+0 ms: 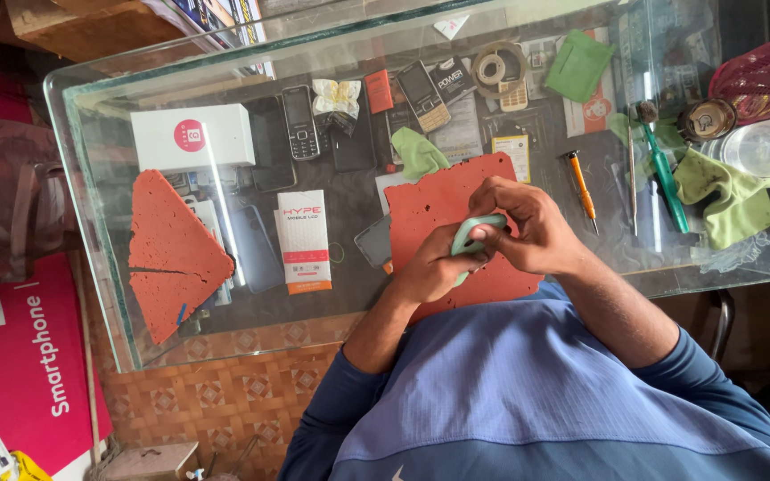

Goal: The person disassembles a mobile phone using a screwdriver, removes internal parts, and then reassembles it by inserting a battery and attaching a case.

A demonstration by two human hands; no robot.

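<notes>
Two red mats (456, 209) lie on a cluttered glass table (91, 178).

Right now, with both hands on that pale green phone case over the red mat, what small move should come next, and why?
Probably press the next corner on with the right hand. Both hands, the left hand too, grip the pale green phone case above the red mat, and its rim looks partly lifted.

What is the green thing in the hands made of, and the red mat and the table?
The green case, held by the left hand and right hand, looks like soft matte rubber or silicone, since its rim curves thinly. The red mat looks like spongy foam or rubber: dull, pitted, ragged edges. The table is clear glass: shiny, and things show through it.
</notes>
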